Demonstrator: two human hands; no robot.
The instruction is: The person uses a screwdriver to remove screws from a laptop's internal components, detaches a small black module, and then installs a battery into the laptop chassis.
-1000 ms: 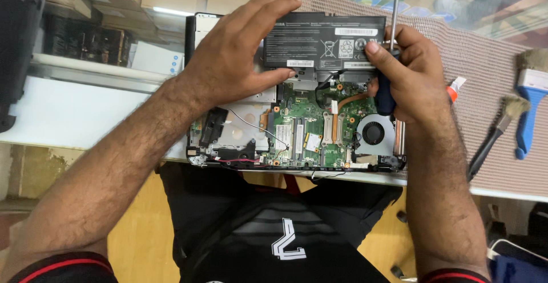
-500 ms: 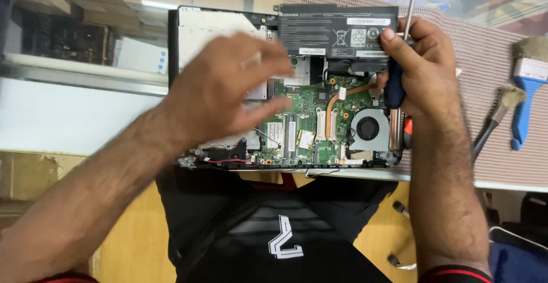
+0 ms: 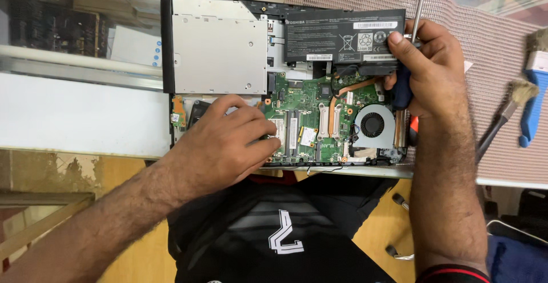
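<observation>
Worktop holds opened laptop [image 3: 228, 49], green board [image 3: 308, 111] bared.

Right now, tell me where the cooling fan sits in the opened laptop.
In the head view, the cooling fan sits at the right of the green motherboard, just below the copper heat pipe and beside the right hand.

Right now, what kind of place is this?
Probably an electronics repair bench: an opened laptop with bare green circuit board, a screwdriver in the right hand, and cleaning brushes alongside.
</observation>
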